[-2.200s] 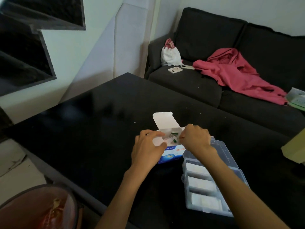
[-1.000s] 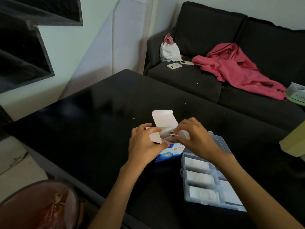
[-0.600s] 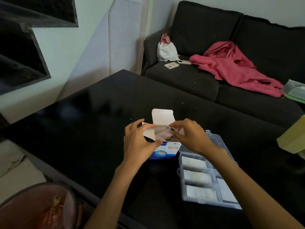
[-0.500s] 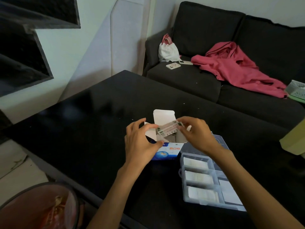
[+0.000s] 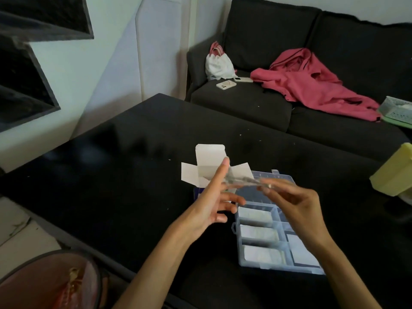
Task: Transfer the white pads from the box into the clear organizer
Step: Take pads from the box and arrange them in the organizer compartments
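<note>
The right hand pinched one end of a thin, motion-blurred packet of white pads between thumb and fingertips, holding it in the air above the far end of the organizer. The left hand met the packet's other end with its forefinger stretched straight up and the other fingers loosely spread; whether those fingers actually gripped the packet could not be told through the blur. Just behind the hands stood the small white cardboard box with a blue printed side, its top flaps folded outward and its long lid flap upright; what remained inside it was hidden, and no printing on it could be read. Touching or just beside the box lay the clear plastic compartment organizer, its hinged lid thrown back flat on the black glossy table. Three compartments along the organizer's left column each held a stack of white pads, and a further white pad lay in a compartment on its right side. A pale yellow block-shaped object sat at the table's right edge. Beyond the table, a dark grey fabric sofa carried a white drawstring bag, a phone in a pale case and a crumpled pink garment.
</note>
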A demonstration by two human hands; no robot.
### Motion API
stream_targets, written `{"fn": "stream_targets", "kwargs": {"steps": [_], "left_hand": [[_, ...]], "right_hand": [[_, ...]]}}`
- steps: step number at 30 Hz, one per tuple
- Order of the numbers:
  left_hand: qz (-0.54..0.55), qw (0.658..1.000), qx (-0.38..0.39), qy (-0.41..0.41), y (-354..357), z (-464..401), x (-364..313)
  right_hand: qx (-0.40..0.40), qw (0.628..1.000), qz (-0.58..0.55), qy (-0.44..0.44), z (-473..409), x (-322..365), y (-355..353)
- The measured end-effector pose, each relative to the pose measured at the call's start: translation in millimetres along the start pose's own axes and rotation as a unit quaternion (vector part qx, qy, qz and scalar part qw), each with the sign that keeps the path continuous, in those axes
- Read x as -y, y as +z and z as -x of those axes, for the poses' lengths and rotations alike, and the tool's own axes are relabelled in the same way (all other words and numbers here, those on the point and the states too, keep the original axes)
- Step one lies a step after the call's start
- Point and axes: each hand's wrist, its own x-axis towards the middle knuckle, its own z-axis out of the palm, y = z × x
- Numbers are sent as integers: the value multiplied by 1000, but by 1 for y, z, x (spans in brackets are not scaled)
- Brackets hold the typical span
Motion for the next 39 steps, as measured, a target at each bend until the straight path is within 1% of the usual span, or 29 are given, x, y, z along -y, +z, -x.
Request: {"fn": "stream_targets", "kwargs": {"steps": [2, 3, 6, 8, 9, 10, 11, 12, 13, 14, 16, 18, 20, 23, 26, 28, 29, 31, 33, 34, 37, 39], "left_hand": [[37, 999, 29, 10, -1, -1, 2], [31, 999, 31, 21, -1, -1, 3], [-72, 996, 17, 40, 1, -2, 6], [-133, 990, 11, 51, 3, -4, 9], [-145, 988, 8, 61, 4, -5, 11], [-152, 986, 6, 74, 6, -6, 12], [-159, 983, 5, 89, 10, -7, 13], [-167, 980, 4, 108, 13, -9, 15], [-174, 976, 4, 130, 17, -10, 17], [-181, 971, 5, 153, 20, -13, 20], [-194, 964, 13, 182, 28, -19, 24], [-191, 962, 14, 195, 30, -21, 27], [-186, 961, 21, 201, 34, -25, 30], [-174, 963, 16, 205, 40, -29, 36], [-103, 984, -17, 146, 44, -35, 40], [-33, 994, -25, 98, 47, -39, 42], [-4, 996, -22, 88, 48, -40, 43], [10, 995, -30, 91, 52, -43, 47], [-24, 991, -57, 118, 55, -46, 51], [-49, 987, -64, 137, 56, -47, 51], [-130, 973, -50, 186, 55, -49, 50], [-186, 960, -45, 204, 53, -52, 49]], "right_hand": [[38, 999, 20, -18, 10, -5, -6], [49, 998, 34, -20, 14, -9, -8], [52, 995, 78, -18, 19, -18, -18], [39, 996, 82, 0, 17, -23, -24], [27, 998, 54, 32, 16, -26, -27], [18, 997, 1, 78, 15, -28, -28], [21, 988, -63, 137, 15, -29, -30], [29, 976, -103, 188, 16, -29, -30], [35, 970, -106, 214, 17, -30, -29], [31, 970, -95, 221, 18, -31, -27], [-22, 975, -85, 202, 21, -31, -28], [-63, 980, -76, 173, 20, -31, -27], [-80, 984, -48, 154, 21, -31, -31], [-85, 986, -11, 146, 24, -33, -36], [-74, 990, 15, 121, 25, -34, -41], [-74, 991, 4, 113, 25, -34, -43], [-71, 991, -6, 113, 24, -34, -43], [-65, 991, -10, 119, 24, -35, -44], [-46, 988, -6, 147, 23, -36, -47], [-30, 984, -15, 176, 22, -36, -49], [6, 952, -80, 296, 21, -36, -54], [18, 937, -63, 344, 21, -36, -60]]}}
